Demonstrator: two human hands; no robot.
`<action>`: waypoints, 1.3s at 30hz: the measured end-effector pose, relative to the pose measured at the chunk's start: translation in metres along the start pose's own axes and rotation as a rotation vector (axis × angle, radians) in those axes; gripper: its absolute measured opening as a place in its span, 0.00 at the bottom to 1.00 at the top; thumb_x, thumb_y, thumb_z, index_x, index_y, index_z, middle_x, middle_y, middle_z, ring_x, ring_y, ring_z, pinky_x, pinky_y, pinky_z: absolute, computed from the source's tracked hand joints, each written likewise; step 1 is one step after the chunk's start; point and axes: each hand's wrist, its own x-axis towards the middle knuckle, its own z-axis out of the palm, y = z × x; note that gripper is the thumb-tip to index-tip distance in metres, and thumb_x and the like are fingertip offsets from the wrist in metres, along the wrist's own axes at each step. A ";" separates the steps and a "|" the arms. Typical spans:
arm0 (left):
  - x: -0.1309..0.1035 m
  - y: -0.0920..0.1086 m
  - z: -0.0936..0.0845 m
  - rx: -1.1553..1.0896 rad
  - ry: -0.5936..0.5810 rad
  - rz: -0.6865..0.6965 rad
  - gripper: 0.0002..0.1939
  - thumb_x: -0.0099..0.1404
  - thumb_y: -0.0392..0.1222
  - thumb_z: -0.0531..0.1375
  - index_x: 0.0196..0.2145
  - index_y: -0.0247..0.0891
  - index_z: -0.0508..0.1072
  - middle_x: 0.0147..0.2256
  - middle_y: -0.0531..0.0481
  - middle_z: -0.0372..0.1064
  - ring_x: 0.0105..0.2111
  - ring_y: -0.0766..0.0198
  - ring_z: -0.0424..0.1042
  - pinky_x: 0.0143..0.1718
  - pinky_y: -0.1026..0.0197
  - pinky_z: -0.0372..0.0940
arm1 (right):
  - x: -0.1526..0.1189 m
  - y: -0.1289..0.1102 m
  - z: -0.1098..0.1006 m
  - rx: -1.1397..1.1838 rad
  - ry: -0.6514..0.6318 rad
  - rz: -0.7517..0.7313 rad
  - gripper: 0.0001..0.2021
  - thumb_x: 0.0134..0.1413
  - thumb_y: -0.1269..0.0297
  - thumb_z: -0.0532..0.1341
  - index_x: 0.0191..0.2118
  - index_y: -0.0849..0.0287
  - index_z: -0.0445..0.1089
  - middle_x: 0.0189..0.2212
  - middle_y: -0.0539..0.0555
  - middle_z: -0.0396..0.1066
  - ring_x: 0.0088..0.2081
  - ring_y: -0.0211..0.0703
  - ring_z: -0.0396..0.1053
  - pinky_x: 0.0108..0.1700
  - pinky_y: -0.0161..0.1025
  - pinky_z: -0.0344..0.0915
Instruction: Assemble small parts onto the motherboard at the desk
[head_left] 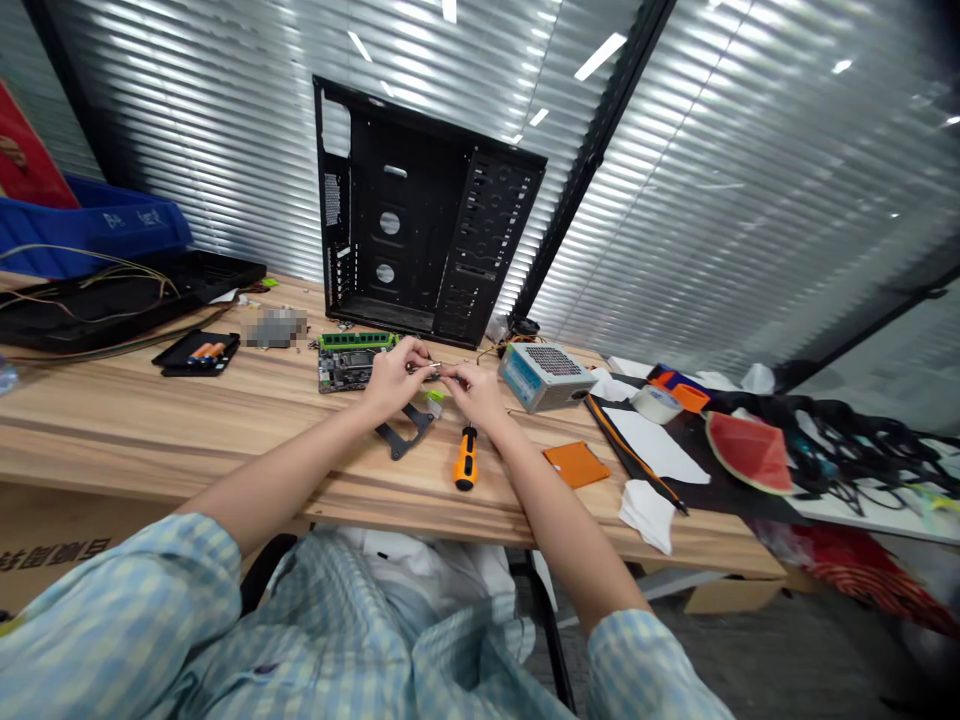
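Observation:
My left hand (pixel 397 374) and my right hand (pixel 474 392) meet at the middle of the desk, fingertips pinched close together. Between them is a small shiny piece, too small to name. Just left of my left hand, partly covered by it, lies a motherboard (pixel 341 370) with a green memory stick (pixel 356 340) along its far edge. A dark flat bracket (pixel 405 432) rests below my hands, beside a small bright green piece (pixel 434 397). Under my right hand, an orange and black screwdriver (pixel 466 460) lies with its handle toward me.
An open black computer case (pixel 420 200) stands behind my hands. A power supply (pixel 546 376) sits to the right, with an orange plate (pixel 576 464) nearer me. Further right are a tape roll (pixel 657 404) and a watermelon-slice shape (pixel 748 452). Leftward lies a black tray (pixel 196 354) holding batteries.

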 end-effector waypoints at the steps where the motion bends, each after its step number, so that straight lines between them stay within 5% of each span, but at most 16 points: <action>1: 0.000 -0.001 0.000 0.012 -0.005 0.010 0.08 0.58 0.36 0.63 0.34 0.39 0.66 0.28 0.56 0.75 0.29 0.66 0.75 0.33 0.66 0.64 | 0.000 -0.001 0.000 -0.018 -0.010 -0.016 0.07 0.58 0.68 0.60 0.37 0.59 0.76 0.30 0.53 0.75 0.31 0.39 0.69 0.37 0.35 0.64; 10: -0.001 -0.002 -0.002 0.170 -0.081 0.125 0.01 0.61 0.35 0.58 0.32 0.38 0.68 0.28 0.53 0.72 0.30 0.65 0.73 0.33 0.65 0.63 | -0.002 -0.012 0.000 -0.024 0.023 -0.021 0.09 0.59 0.67 0.58 0.37 0.60 0.76 0.33 0.57 0.75 0.35 0.43 0.70 0.40 0.38 0.64; 14: -0.001 0.000 -0.003 0.201 -0.088 0.138 0.01 0.62 0.35 0.57 0.32 0.39 0.68 0.29 0.53 0.72 0.30 0.64 0.73 0.33 0.64 0.63 | -0.002 -0.020 0.010 0.243 0.084 0.270 0.09 0.54 0.61 0.62 0.35 0.60 0.77 0.28 0.53 0.75 0.25 0.38 0.65 0.32 0.36 0.63; 19: -0.001 -0.002 -0.003 0.232 -0.075 0.183 0.02 0.62 0.34 0.56 0.32 0.38 0.67 0.29 0.52 0.72 0.31 0.64 0.72 0.33 0.64 0.63 | 0.000 -0.027 0.019 0.733 0.116 0.578 0.13 0.42 0.57 0.67 0.32 0.61 0.76 0.29 0.53 0.75 0.27 0.37 0.67 0.29 0.35 0.62; 25: -0.002 -0.004 -0.003 0.332 -0.092 0.269 0.04 0.65 0.35 0.54 0.34 0.38 0.68 0.31 0.49 0.72 0.34 0.61 0.72 0.35 0.62 0.64 | 0.004 -0.037 0.013 1.060 0.030 0.924 0.16 0.30 0.63 0.72 0.31 0.63 0.74 0.17 0.45 0.66 0.15 0.26 0.48 0.16 0.30 0.41; 35: -0.004 -0.004 -0.001 0.326 -0.073 0.325 0.05 0.67 0.38 0.54 0.36 0.39 0.70 0.32 0.49 0.72 0.35 0.62 0.72 0.38 0.62 0.65 | 0.004 -0.043 0.017 1.256 0.045 0.968 0.15 0.36 0.68 0.69 0.35 0.60 0.71 0.21 0.42 0.65 0.14 0.23 0.45 0.16 0.28 0.39; 39: -0.004 -0.002 -0.002 0.275 -0.031 0.300 0.04 0.66 0.37 0.56 0.36 0.39 0.71 0.32 0.50 0.73 0.35 0.63 0.72 0.38 0.63 0.65 | 0.002 -0.046 0.020 1.242 0.142 0.957 0.22 0.38 0.67 0.68 0.45 0.56 0.72 0.23 0.42 0.66 0.14 0.23 0.46 0.16 0.28 0.41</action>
